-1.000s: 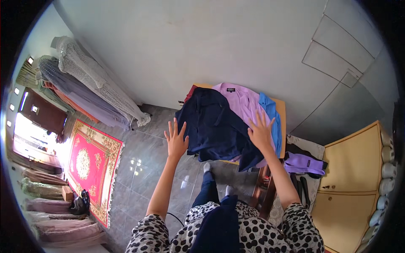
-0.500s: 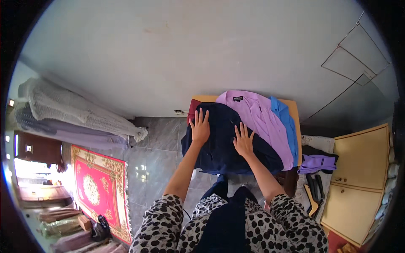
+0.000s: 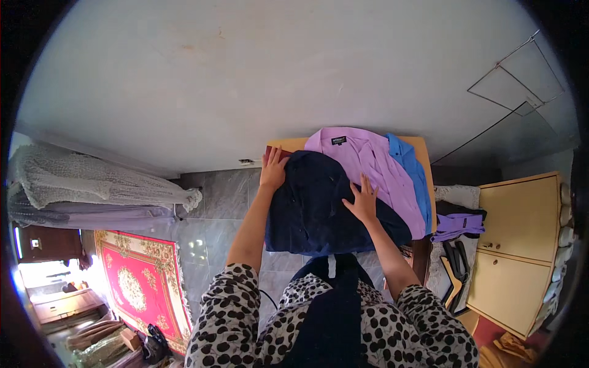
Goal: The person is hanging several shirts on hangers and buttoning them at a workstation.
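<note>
A dark navy garment (image 3: 313, 205) lies spread over a small wooden table (image 3: 420, 146), its lower part hanging past the near edge. My left hand (image 3: 272, 172) rests at its upper left corner, fingers stretched out over a strip of dark red cloth (image 3: 283, 154). My right hand (image 3: 362, 201) lies flat on the garment's right side, fingers apart and tips close to a lilac shirt (image 3: 370, 162). That shirt partly covers a blue shirt (image 3: 410, 165) along the table's right side. Neither hand grips anything.
A grey wall (image 3: 294, 80) rises behind the table. To the right are a purple folded cloth (image 3: 460, 226), several hangers (image 3: 454, 273) and a cream cabinet (image 3: 518, 227). A red patterned rug (image 3: 140, 279) covers floor at left, below hanging pale fabric (image 3: 98, 178).
My left hand has slid left off the navy garment's middle toward its edge and the dark red cloth. My right hand has shifted slightly right. The view has moved a little.
</note>
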Action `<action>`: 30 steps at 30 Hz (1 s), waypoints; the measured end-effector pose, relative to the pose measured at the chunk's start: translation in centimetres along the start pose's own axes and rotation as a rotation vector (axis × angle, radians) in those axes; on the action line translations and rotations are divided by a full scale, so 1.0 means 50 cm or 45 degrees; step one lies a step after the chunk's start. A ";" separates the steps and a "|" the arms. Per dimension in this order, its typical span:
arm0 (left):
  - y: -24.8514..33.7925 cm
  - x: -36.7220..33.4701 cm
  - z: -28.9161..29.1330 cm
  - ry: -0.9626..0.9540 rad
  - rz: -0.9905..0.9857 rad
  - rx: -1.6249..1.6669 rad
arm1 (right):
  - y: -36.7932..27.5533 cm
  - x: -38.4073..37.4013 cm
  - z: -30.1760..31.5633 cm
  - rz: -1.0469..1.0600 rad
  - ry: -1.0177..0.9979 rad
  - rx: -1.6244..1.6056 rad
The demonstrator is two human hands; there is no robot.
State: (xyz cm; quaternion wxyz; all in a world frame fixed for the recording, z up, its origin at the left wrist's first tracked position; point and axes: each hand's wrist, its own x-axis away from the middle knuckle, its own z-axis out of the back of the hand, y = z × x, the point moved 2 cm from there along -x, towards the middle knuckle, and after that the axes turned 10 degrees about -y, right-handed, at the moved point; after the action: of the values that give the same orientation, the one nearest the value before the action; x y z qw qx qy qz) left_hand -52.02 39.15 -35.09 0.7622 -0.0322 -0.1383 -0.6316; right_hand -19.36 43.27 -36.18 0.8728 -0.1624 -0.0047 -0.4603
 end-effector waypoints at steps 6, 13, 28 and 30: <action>0.027 0.010 0.018 0.161 -0.109 -0.120 | -0.004 -0.007 -0.001 0.288 0.089 0.131; 0.040 0.005 0.017 0.130 -0.137 -0.239 | -0.018 -0.005 0.011 0.308 0.153 -0.071; 0.073 -0.027 0.042 0.258 0.192 0.018 | -0.003 -0.042 0.054 -0.059 0.476 -0.486; 0.082 -0.027 0.072 0.353 0.236 0.125 | -0.003 -0.042 0.079 -0.078 0.609 -0.580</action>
State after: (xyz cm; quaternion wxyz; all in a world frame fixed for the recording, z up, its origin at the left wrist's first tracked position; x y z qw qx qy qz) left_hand -48.85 42.06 -31.47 0.8296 0.0798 -0.0588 -0.5495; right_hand -20.12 45.99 -32.75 0.7761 -0.2405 0.2986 -0.5006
